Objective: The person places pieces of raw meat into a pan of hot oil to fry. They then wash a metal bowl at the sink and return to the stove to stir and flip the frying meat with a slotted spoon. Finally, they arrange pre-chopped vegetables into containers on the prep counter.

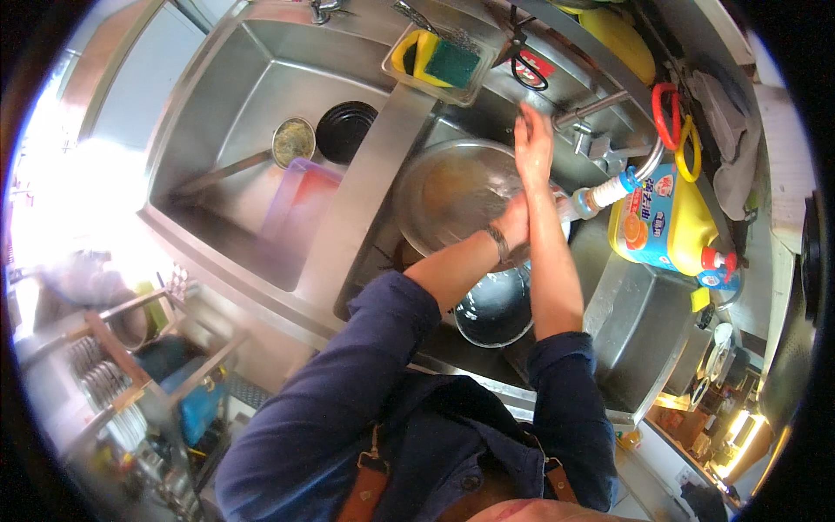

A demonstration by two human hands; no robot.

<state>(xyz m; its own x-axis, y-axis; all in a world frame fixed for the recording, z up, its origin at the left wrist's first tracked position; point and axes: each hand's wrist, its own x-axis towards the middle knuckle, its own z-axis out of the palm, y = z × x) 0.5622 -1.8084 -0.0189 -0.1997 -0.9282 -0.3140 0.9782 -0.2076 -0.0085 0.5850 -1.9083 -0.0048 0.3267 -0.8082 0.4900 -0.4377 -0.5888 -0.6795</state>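
Note:
My right hand (pixel 533 148) reaches up over the sink with its fingers stretched out and nothing in it. Pressed against the right forearm, just below the wrist, is my left hand (pixel 517 219); the right forearm hides its fingers. A bracelet is on the left wrist. Beside the right forearm is the blue and white nozzle (pixel 600 197) of the faucet (pixel 651 165). Under my hands stands a large metal bowl (pixel 416 170) with some liquid in it. A smaller dark pot (pixel 494 306) with a wet, shiny inside sits nearer to me, partly covered by my arms.
The left basin (pixel 287 83) holds a strainer (pixel 294 143), a black round dish (pixel 346 132) and a translucent plastic box (pixel 300 200). Sponges (pixel 448 63) lie in a tray behind. Scissors (pixel 689 148) hang at right above a yellow detergent jug (pixel 648 222). A rack stands lower left.

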